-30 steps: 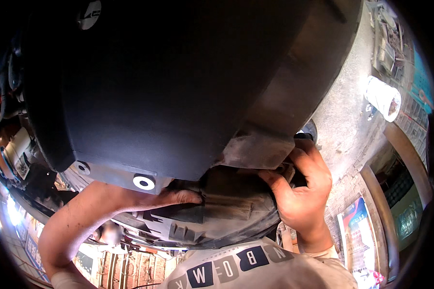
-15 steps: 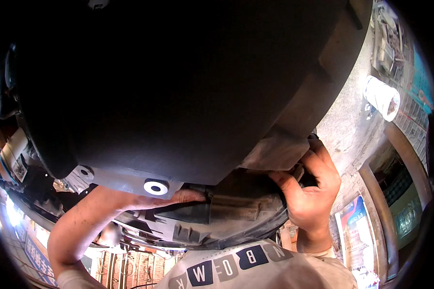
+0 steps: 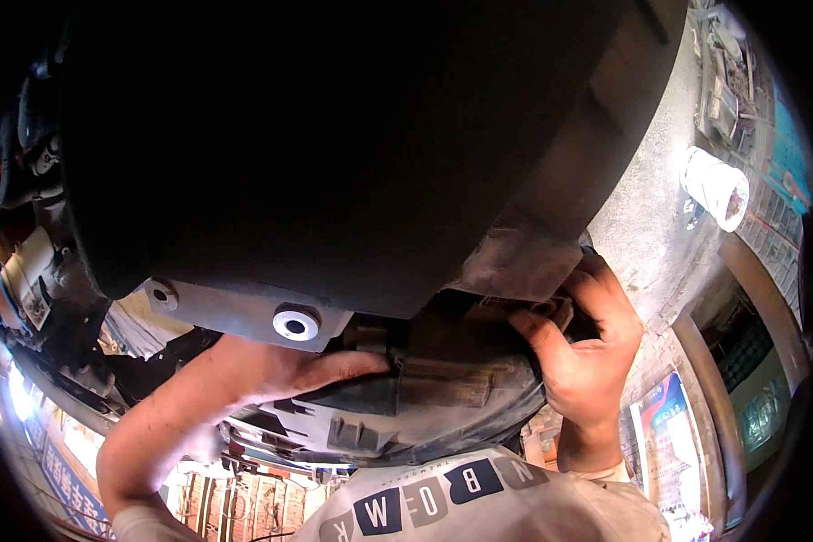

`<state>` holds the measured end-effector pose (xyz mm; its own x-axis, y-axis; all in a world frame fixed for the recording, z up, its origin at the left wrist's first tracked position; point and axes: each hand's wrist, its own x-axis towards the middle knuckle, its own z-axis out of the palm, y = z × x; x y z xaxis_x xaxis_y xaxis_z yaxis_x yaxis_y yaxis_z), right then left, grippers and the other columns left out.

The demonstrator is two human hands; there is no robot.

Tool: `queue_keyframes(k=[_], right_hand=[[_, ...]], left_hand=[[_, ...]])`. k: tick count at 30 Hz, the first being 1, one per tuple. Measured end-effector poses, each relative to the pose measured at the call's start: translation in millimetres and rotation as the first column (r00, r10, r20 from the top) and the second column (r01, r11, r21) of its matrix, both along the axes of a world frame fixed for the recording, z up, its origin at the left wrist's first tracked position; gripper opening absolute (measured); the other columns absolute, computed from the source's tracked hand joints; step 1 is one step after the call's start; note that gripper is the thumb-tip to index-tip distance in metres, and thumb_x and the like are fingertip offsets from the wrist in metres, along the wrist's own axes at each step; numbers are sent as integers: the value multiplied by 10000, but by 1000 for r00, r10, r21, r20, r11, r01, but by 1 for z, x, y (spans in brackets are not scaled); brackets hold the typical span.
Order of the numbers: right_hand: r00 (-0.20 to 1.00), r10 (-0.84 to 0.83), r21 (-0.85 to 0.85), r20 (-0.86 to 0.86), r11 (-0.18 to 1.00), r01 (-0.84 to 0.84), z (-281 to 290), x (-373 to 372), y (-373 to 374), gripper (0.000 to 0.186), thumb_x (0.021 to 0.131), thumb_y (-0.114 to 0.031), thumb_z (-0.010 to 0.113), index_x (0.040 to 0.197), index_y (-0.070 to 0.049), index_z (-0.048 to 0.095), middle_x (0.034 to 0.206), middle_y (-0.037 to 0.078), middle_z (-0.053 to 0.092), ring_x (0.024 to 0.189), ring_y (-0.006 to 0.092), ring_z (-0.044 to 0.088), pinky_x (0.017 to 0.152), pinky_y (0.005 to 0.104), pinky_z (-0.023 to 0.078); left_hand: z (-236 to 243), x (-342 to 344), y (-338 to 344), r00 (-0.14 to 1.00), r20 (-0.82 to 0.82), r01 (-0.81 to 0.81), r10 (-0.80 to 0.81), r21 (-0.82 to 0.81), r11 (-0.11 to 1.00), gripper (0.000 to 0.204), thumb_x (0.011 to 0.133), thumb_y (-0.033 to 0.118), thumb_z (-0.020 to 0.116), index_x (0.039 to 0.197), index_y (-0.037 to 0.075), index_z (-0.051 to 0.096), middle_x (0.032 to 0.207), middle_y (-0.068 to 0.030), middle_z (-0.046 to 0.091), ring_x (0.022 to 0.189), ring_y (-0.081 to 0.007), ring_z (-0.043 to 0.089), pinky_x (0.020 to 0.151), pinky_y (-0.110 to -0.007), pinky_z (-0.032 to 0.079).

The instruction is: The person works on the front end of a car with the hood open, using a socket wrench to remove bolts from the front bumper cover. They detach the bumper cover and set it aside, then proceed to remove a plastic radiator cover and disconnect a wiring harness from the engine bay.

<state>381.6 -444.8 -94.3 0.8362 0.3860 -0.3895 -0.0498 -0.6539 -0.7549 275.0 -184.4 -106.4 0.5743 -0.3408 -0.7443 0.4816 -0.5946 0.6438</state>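
Observation:
A large dark panel [image 3: 334, 172] fills the upper middle, too shadowed to name surely. A grey metal plate [image 3: 235, 313] with round holes sticks out along its lower edge. Below lies a dusty black plastic car part [image 3: 443, 384] with ribs and slots. My left hand [image 3: 303, 369] reaches in under the metal plate; its thumb stretches along the black plastic part, and its other fingers are hidden. At the right end my right hand [image 3: 589, 348] is closed, thumb and fingers bent round the edge of the black plastic part beneath the panel's corner.
Other vehicle parts [image 3: 27, 271] crowd the left side. A white cylindrical container [image 3: 715, 190] lies to the right, by a pale surface. A poster [image 3: 673, 434] and wooden frames [image 3: 709, 388] stand at the lower right. My light shirt [image 3: 479, 497] shows at the bottom.
The metal plate sits slightly higher in view, with more showing below it. My left hand has shifted slightly right and more of its back shows. My right hand keeps nearly the same hold.

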Motion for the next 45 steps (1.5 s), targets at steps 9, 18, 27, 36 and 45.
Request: queue_keyframes(k=[9,18,27,36,45], right_hand=[[1000,-2,-11,-25,1000,1,-1,5,-2,315,634,-29,763,929,45,684,906,181,658,824,318,656,750,350,517],[1000,-10,-11,-15,1000,10,2,5,2,262,691,-36,751,923,48,660,901,173,656,820,305,650,757,338,504],[999,50,-79,-15,996,-51,-4,4,-2,237,768,-101,731,915,53,628,793,154,653,723,247,618,711,338,496],[991,70,-51,-110,996,-76,-9,14,1,200,817,-122,727,893,51,662,774,57,655,718,128,573,680,285,476],[996,58,-54,-73,997,-62,-10,12,-1,216,846,-137,713,913,64,669,804,43,655,732,117,568,703,269,467]], left_hand=[[4,-8,22,978,87,-200,190,127,971,314,847,287,770,1049,62,681,979,-122,710,886,-275,687,727,-356,548],[47,-42,40,820,526,-448,225,344,825,373,868,47,672,1234,27,603,1233,-185,599,1172,-340,578,1003,-397,440],[123,-272,14,390,808,-910,441,412,50,370,975,158,495,1291,-34,501,1250,-151,526,1171,-260,497,1053,-370,356],[10,-370,-56,-895,178,-375,410,198,-906,654,971,569,453,1414,88,478,1421,-108,506,1307,-299,459,1118,-408,328],[-6,-365,-57,-902,-348,-274,256,3,-962,543,879,596,558,1045,86,644,966,-87,668,879,-280,631,779,-423,533]])
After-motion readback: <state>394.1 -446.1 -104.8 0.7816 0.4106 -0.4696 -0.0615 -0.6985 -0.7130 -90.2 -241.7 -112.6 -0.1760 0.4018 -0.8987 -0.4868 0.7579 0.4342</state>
